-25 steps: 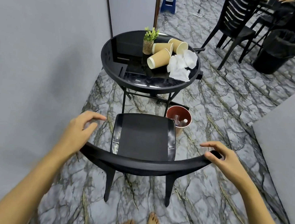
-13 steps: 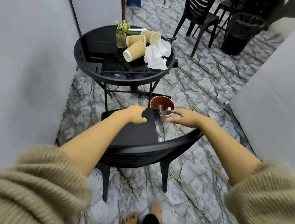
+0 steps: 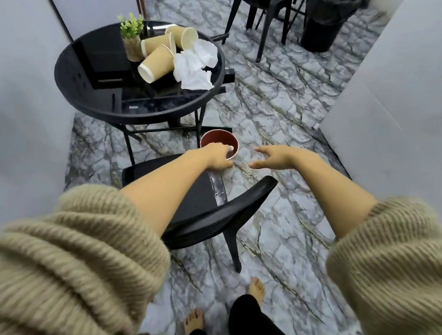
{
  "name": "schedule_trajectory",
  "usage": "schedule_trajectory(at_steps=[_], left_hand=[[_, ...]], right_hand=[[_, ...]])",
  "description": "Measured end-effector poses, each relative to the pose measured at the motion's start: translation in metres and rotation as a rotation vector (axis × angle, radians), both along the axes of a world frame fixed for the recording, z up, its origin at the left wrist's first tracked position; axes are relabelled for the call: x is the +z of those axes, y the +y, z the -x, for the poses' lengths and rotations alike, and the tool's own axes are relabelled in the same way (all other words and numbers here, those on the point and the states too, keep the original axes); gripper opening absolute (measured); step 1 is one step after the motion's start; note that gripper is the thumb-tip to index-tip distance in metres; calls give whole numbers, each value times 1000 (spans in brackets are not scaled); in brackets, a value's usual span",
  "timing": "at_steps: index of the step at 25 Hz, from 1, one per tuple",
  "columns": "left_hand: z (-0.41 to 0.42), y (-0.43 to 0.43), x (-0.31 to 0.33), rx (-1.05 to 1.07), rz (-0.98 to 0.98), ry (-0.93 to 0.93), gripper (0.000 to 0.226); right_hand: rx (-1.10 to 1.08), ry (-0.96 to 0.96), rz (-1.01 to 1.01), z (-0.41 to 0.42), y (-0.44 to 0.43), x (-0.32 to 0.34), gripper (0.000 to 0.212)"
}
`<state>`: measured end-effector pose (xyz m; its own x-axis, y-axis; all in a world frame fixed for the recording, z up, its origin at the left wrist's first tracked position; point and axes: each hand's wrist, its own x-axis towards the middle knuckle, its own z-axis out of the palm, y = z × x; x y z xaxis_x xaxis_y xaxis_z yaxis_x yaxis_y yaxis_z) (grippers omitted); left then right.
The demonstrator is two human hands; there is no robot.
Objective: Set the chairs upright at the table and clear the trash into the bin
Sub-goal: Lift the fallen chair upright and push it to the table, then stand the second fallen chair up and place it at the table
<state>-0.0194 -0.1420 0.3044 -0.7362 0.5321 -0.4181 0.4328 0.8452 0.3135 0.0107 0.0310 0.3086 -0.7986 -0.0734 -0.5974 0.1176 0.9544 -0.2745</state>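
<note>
Marble-patterned floor under the table; right hand spread wide, left hand grip perhaps closed, unclear.

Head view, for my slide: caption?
Both hands reach past the chair toward the red bin.

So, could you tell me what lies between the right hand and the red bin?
Only bare marble floor, in the head view, between the right hand and red bin.
</note>
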Motion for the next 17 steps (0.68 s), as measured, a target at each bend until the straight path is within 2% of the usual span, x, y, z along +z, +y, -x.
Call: schedule_trajectory(at_steps=[6, 17], left_hand=[[42, 95, -14, -54, 13, -45, 55], [142, 264, -54, -24, 36, -158, 57]], right_hand=[[-76, -60, 0, 30, 102, -22, 84], [-117, -132, -23, 120, 288, -57, 76]])
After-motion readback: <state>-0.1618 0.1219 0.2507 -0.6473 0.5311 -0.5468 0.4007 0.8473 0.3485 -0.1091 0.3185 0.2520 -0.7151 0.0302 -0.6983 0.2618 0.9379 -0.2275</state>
